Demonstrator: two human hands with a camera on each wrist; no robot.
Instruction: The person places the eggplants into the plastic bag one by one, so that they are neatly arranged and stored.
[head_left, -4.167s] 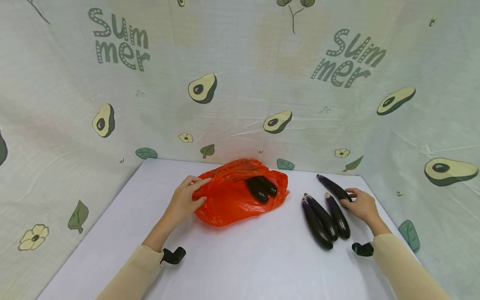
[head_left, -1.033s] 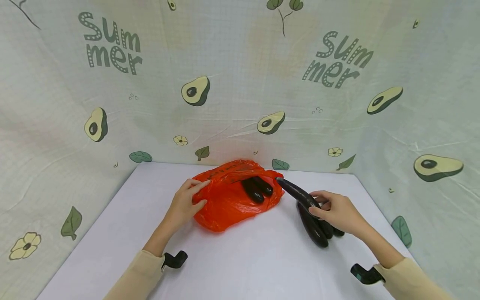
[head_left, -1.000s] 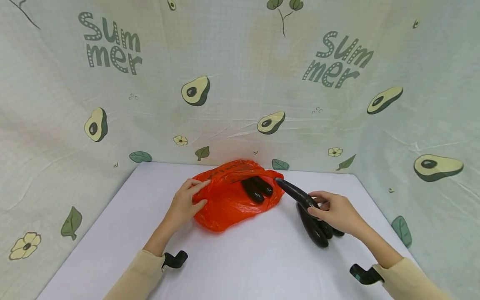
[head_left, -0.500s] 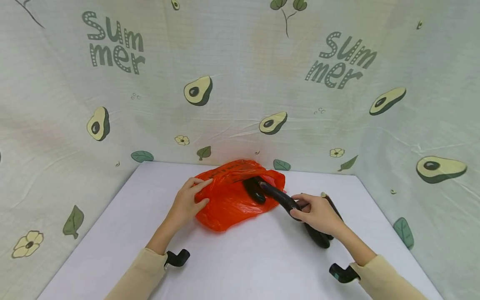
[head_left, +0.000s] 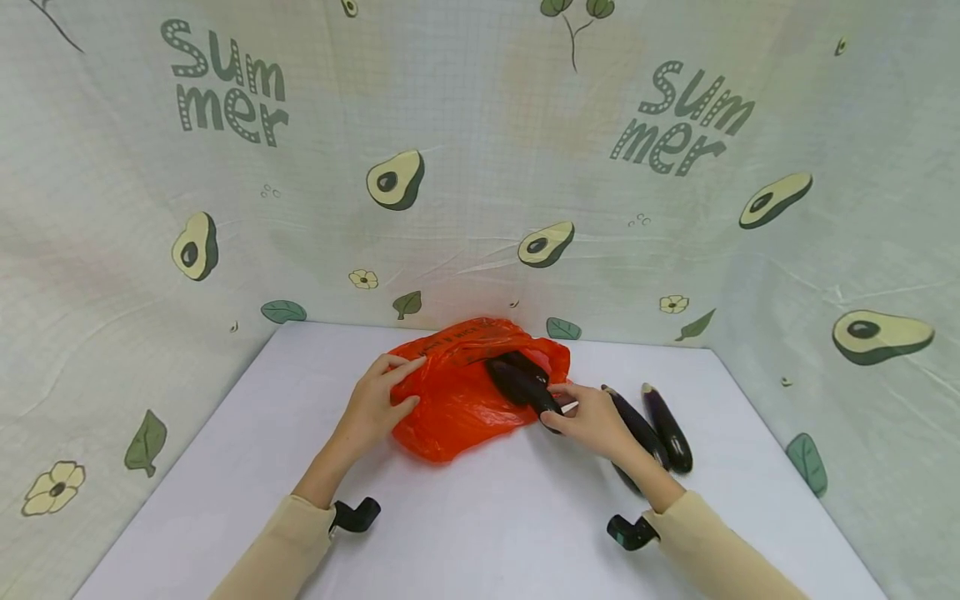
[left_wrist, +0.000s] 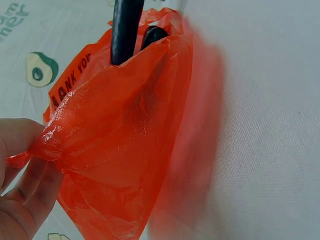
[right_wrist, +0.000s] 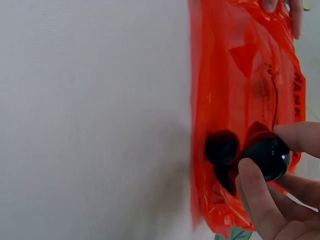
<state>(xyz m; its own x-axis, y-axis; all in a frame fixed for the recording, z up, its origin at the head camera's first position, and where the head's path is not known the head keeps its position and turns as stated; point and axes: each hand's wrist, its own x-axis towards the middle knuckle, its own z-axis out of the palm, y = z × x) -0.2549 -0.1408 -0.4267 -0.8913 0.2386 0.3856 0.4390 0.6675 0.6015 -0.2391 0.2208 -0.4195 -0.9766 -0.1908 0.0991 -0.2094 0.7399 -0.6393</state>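
My left hand (head_left: 373, 407) pinches the left side of a red plastic bag (head_left: 453, 421), holding its mouth up; the left wrist view shows thumb and fingers on the plastic. My right hand (head_left: 598, 422) grips the blunt end of a dark eggplant (right_wrist: 272, 156) between thumb and fingers. The eggplant's far end reaches into the bag's opening, above other eggplants (right_wrist: 221, 147) lying inside, which it partly hides. To the right of my right hand, more eggplants (head_left: 673, 433) lie on the table, one of them mostly covered by my forearm.
A white table (head_left: 480, 533) lies under everything. Behind it and at its sides hangs a pale cloth (head_left: 465, 100) printed with avocados and leaves. Each wrist carries a small black camera (head_left: 357, 515).
My right hand has picked up the rightmost eggplant and carried it left, over the other eggplants, into the bag's mouth. My left hand keeps its hold on the bag.
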